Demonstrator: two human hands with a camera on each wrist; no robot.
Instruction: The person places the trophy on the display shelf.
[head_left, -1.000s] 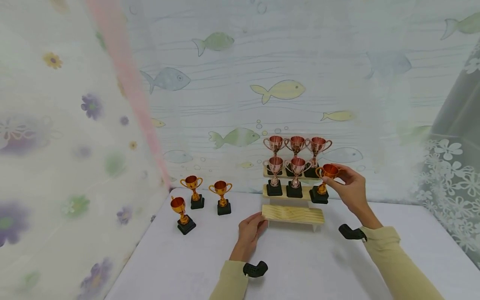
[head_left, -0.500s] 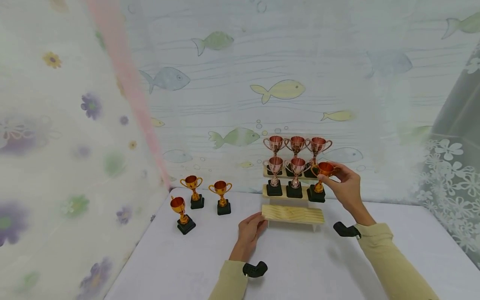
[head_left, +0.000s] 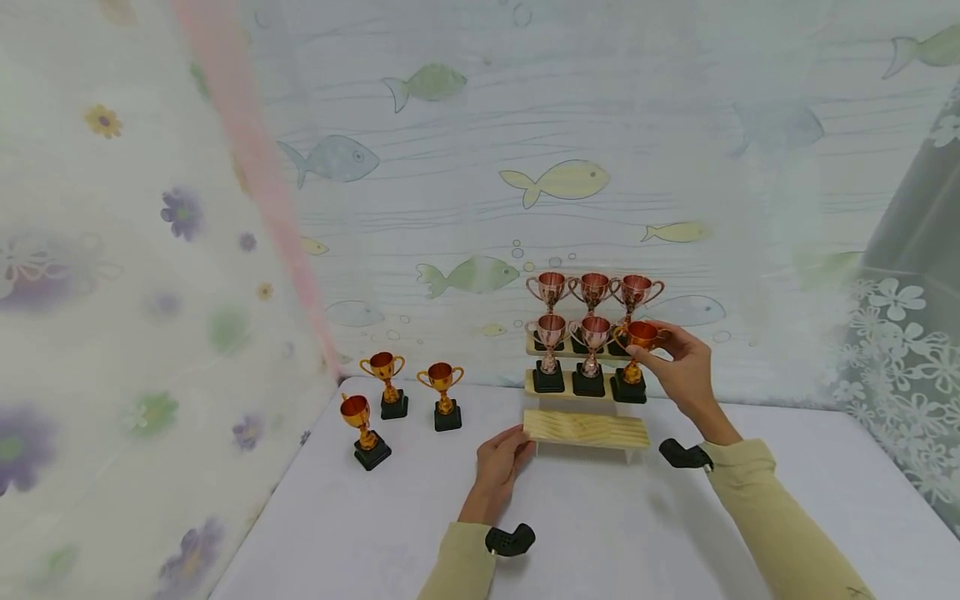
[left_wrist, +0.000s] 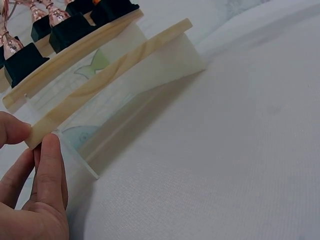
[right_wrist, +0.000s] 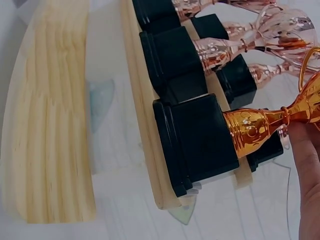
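My right hand pinches a gold trophy by its cup. In the right wrist view the black base of this gold trophy is at the right end of the stand's middle step, beside two rose-gold trophies. Three more rose-gold trophies stand on the top step behind. With thumb and fingers, my left hand pinches the left end of the bottom wooden step. That grip shows closely in the left wrist view, thumb above and fingers below the board.
Three gold trophies stand on the white-covered table to the left of the stand. A curtain printed with fish hangs behind the table, and a flowered one hangs at the left.
My right hand has moved left with the gold trophy, bringing it over the right end of the middle step, closer to the neighbouring rose-gold trophy. The left hand has stayed in place.
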